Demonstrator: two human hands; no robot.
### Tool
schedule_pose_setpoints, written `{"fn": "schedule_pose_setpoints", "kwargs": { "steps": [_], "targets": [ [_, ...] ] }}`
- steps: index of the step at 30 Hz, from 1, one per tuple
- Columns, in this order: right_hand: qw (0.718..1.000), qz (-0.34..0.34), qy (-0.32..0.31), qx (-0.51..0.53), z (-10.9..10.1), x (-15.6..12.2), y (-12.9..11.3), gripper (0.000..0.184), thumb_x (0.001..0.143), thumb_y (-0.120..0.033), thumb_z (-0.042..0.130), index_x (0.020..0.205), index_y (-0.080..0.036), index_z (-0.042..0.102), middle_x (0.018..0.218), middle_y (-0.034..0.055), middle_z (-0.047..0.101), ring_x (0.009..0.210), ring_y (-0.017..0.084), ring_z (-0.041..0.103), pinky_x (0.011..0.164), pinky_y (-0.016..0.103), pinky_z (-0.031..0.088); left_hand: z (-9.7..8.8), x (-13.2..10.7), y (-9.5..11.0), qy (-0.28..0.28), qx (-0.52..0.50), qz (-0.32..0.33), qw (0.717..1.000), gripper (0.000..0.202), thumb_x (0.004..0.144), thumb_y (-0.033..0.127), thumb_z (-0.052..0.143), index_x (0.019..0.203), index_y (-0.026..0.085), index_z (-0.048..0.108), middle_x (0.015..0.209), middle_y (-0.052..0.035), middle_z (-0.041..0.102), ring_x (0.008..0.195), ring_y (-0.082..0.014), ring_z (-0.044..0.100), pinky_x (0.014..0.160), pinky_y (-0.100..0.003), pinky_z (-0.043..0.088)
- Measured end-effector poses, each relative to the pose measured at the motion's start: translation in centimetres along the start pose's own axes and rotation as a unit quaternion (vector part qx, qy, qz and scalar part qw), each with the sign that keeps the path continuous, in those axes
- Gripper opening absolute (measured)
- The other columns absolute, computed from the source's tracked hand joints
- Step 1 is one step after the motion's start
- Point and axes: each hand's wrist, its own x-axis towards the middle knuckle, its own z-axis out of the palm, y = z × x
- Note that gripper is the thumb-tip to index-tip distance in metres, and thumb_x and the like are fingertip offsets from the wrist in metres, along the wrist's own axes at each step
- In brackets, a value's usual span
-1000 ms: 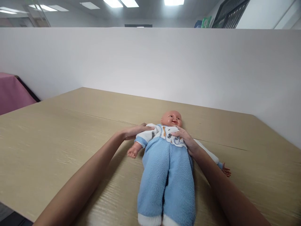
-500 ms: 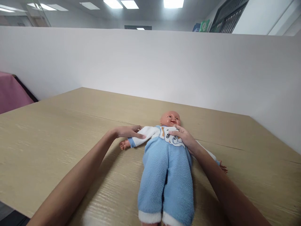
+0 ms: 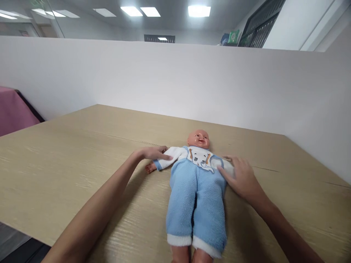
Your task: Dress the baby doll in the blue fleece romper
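A baby doll [image 3: 196,190] lies on its back on the table, head away from me. It wears light blue fleece dungarees with white cuffs, a cartoon elephant patch [image 3: 199,159] on the chest and white sleeves. My left hand [image 3: 155,152] is closed around the doll's sleeved arm [image 3: 174,155] on the left, thumb on the near side, the doll's small hand [image 3: 150,167] showing below it. Over the doll's other sleeve [image 3: 227,167] is my right hand [image 3: 241,177], thumb and fingers apart and slightly blurred. It hides the end of that arm.
The wooden table [image 3: 82,157] has thin seams across its top. A white partition [image 3: 170,80] rises behind it. Pink cloth [image 3: 16,111] hangs at the far left, and a dark object [image 3: 30,252] shows below the table's front left edge.
My right hand has left the doll's chest and moved right to its arm, uncovering the elephant patch. The left hand keeps its hold on the sleeve, shifted slightly right in view.
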Motion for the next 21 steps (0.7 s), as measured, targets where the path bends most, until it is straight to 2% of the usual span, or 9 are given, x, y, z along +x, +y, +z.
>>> {"fn": "schedule_pose_setpoints", "kwargs": {
  "steps": [3, 5, 7, 10, 11, 14, 16, 18, 21],
  "targets": [
    [0.999, 0.024, -0.014, -0.018, -0.6, -4.3, 4.7, 0.060, 0.096, -0.066, 0.057, 0.139, -0.025, 0.059, 0.125, 0.0161, 0.070, 0.116, 0.041, 0.063, 0.104, 0.056, 0.047, 0.0, -0.2, 0.1, 0.031, 0.003, -0.024, 0.999, 0.088, 0.076, 0.082, 0.070, 0.141, 0.023, 0.061, 0.135, -0.0116, 0.070, 0.116, -0.0334, 0.065, 0.096, -0.037, 0.048],
    [0.999, 0.041, -0.011, 0.000, -0.6, -6.9, 7.3, 0.067, 0.092, -0.068, 0.061, 0.143, -0.025, 0.057, 0.127, 0.0165, 0.070, 0.116, 0.041, 0.064, 0.105, 0.056, 0.047, 0.7, -0.6, 0.6, 0.072, 0.014, -0.021, 0.997, 0.083, 0.078, 0.075, 0.073, 0.140, 0.022, 0.061, 0.135, -0.0141, 0.070, 0.117, -0.0356, 0.065, 0.098, -0.040, 0.049],
    [0.998, 0.047, -0.009, 0.029, -0.4, -8.8, 8.9, 0.070, 0.089, -0.068, 0.064, 0.144, -0.026, 0.056, 0.132, 0.0159, 0.069, 0.120, 0.040, 0.065, 0.106, 0.055, 0.048, 2.0, -1.5, 1.7, 0.162, 0.040, 0.031, 0.985, 0.067, 0.086, 0.063, 0.070, 0.136, 0.020, 0.062, 0.137, -0.0164, 0.067, 0.124, -0.0369, 0.061, 0.105, -0.044, 0.046],
    [0.996, 0.057, -0.007, 0.062, 0.0, -10.1, 9.5, 0.064, 0.090, -0.065, 0.065, 0.141, -0.027, 0.057, 0.134, 0.0143, 0.069, 0.122, 0.038, 0.065, 0.107, 0.053, 0.048, 5.3, -3.2, 4.1, 0.323, 0.042, 0.154, 0.933, 0.041, 0.100, 0.046, 0.056, 0.134, 0.022, 0.059, 0.139, -0.0141, 0.064, 0.132, -0.0321, 0.055, 0.114, -0.045, 0.041],
    [0.996, 0.062, -0.007, 0.069, 0.1, -10.2, 9.4, 0.061, 0.091, -0.063, 0.064, 0.139, -0.027, 0.059, 0.133, 0.0141, 0.070, 0.121, 0.038, 0.065, 0.107, 0.053, 0.048, 6.5, -3.7, 4.9, 0.341, 0.026, 0.176, 0.923, 0.037, 0.103, 0.044, 0.052, 0.134, 0.024, 0.058, 0.137, -0.0123, 0.064, 0.129, -0.0299, 0.056, 0.113, -0.043, 0.043],
    [0.993, 0.078, -0.005, 0.093, 0.3, -9.9, 8.4, 0.053, 0.092, -0.060, 0.064, 0.134, -0.026, 0.061, 0.129, 0.0140, 0.071, 0.120, 0.037, 0.065, 0.108, 0.052, 0.049, 9.6, -4.7, 5.9, 0.326, -0.014, 0.169, 0.930, 0.033, 0.107, 0.046, 0.046, 0.130, 0.025, 0.057, 0.126, -0.0095, 0.066, 0.114, -0.0269, 0.062, 0.101, -0.041, 0.048],
    [0.990, 0.085, -0.001, 0.112, 0.2, -9.7, 7.6, 0.054, 0.093, -0.057, 0.065, 0.136, -0.026, 0.060, 0.131, 0.0141, 0.071, 0.122, 0.037, 0.065, 0.109, 0.052, 0.049, 10.7, -4.6, 5.7, 0.308, -0.038, 0.153, 0.938, 0.034, 0.108, 0.050, 0.043, 0.125, 0.024, 0.056, 0.122, -0.0094, 0.066, 0.110, -0.0267, 0.062, 0.099, -0.041, 0.048],
    [0.987, 0.089, 0.003, 0.132, 0.1, -9.5, 6.9, 0.058, 0.092, -0.056, 0.067, 0.141, -0.027, 0.057, 0.136, 0.0137, 0.069, 0.125, 0.036, 0.065, 0.110, 0.052, 0.049, 11.0, -4.2, 5.2, 0.291, -0.067, 0.148, 0.943, 0.035, 0.109, 0.053, 0.041, 0.121, 0.023, 0.055, 0.119, -0.0084, 0.066, 0.108, -0.0265, 0.062, 0.099, -0.041, 0.048],
    [0.981, 0.099, 0.003, 0.167, -0.1, -9.4, 6.0, 0.058, 0.092, -0.054, 0.070, 0.143, -0.029, 0.056, 0.138, 0.0119, 0.068, 0.127, 0.034, 0.065, 0.110, 0.051, 0.050, 10.7, -3.5, 4.6, 0.281, -0.076, 0.129, 0.948, 0.036, 0.108, 0.057, 0.041, 0.112, 0.023, 0.055, 0.105, -0.0039, 0.064, 0.098, -0.0249, 0.060, 0.090, -0.039, 0.047]
  ]
}}
